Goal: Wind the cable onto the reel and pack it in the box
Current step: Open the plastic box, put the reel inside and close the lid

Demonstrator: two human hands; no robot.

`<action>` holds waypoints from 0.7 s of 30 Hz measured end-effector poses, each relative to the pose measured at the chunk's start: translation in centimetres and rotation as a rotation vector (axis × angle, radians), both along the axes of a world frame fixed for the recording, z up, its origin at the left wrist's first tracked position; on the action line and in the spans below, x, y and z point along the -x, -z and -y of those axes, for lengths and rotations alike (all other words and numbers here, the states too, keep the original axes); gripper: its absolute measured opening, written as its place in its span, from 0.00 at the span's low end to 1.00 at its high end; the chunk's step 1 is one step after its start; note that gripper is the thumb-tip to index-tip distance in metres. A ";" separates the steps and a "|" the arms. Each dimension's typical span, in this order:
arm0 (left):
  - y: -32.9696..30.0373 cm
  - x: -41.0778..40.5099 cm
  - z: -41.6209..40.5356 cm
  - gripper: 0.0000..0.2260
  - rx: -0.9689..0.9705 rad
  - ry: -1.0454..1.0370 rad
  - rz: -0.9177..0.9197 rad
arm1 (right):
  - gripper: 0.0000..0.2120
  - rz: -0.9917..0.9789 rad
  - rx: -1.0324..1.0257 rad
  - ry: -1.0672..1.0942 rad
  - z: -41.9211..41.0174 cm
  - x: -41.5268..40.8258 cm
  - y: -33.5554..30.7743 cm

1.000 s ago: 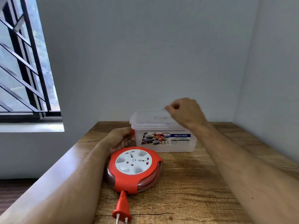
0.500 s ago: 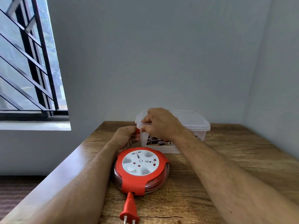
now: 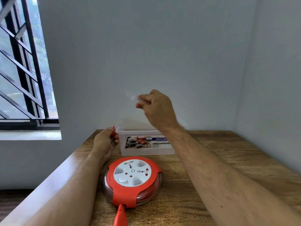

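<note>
Two bare hands are seen above a wooden table (image 3: 219, 160) set in the corner of a grey-walled room, with a barred window (image 3: 21, 66) at the left. On the table, a translucent plastic storage box (image 3: 146, 144) with a printed "MULTI-BOX" label stands near the back edge. Its translucent lid (image 3: 130, 123) is raised and tilted, the left end low at the box rim and the right end lifted; the lid is blurred, so its exact outline cannot be told.

Just in front of the box, and apart from it, the red-and-white cable reel (image 3: 132, 181) lies flat on the table, socket face up. Red cable is seen coiled inside its clear rim. The red plug (image 3: 120, 217) extends from the reel's near edge toward the camera and is cut off by the bottom of the frame.

The right hand (image 3: 157, 108) is held above the box, fingers pinched together on the raised edge of the lid. The left hand (image 3: 105, 142) is placed against the left end of the box, fingers closed on a small red latch (image 3: 114, 130) at the rim.
</note>
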State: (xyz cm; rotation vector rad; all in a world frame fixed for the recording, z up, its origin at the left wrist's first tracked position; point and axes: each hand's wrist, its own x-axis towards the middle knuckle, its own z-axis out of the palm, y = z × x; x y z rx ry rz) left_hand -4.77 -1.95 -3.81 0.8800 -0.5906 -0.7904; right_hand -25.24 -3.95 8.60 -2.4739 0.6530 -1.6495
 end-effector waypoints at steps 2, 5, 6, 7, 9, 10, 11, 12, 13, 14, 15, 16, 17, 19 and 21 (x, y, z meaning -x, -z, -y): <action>0.3 -0.3 0.1 0.14 -0.013 0.016 0.063 | 0.13 0.157 -0.039 0.006 0.0 0.4 -0.1; -0.4 0.6 -0.4 0.36 -0.083 -0.029 0.247 | 0.15 0.347 -0.099 0.064 0.5 1.3 -0.1; -0.7 1.2 -0.6 0.40 -0.096 -0.056 0.345 | 0.15 0.385 -0.105 0.083 0.6 1.5 0.1; -0.9 1.7 -0.8 0.41 -0.097 -0.070 0.442 | 0.15 0.412 -0.107 0.099 0.8 1.8 0.4; -1.0 2.5 -1.1 0.38 -0.108 -0.051 0.551 | 0.15 0.450 -0.115 0.130 1.2 2.3 1.1; -1.0 2.7 -1.3 0.36 -0.112 -0.045 0.568 | 0.14 0.480 -0.130 0.152 1.5 2.7 1.4; -0.9 2.5 -1.4 0.34 -0.116 -0.053 0.573 | 0.13 0.531 -0.154 0.182 1.6 3.1 1.5; -0.9 2.3 -1.5 0.35 -0.114 -0.073 0.565 | 0.12 0.610 -0.194 0.221 1.9 3.7 1.5; -0.9 1.9 -1.6 0.35 -0.122 -0.099 0.559 | 0.11 0.709 -0.247 0.261 2.1 4.4 1.5; -1.0 1.6 -1.8 0.34 -0.116 -0.118 0.556 | 0.10 0.812 -0.325 0.299 2.5 5.1 1.4; -1.0 1.4 -1.9 0.31 -0.105 -0.129 0.542 | 0.08 0.900 -0.417 0.344 2.9 5.9 1.5; -1.0 1.3 -1.9 0.29 -0.097 -0.139 0.528 | 0.09 0.962 -0.513 0.408 3.5 6.7 1.8; -0.9 1.0 -1.7 0.28 -0.093 -0.153 0.512 | 0.09 1.001 -0.598 0.475 3.9 7.5 2.3; -0.6 0.7 -1.7 0.26 -0.096 -0.180 0.479 | 0.12 1.033 -0.740 0.579 4.8 9.1 3.5; -0.6 0.5 -1.7 0.25 -0.097 -0.210 0.459 | 0.20 0.977 -0.864 0.671 5.4 10.2 4.7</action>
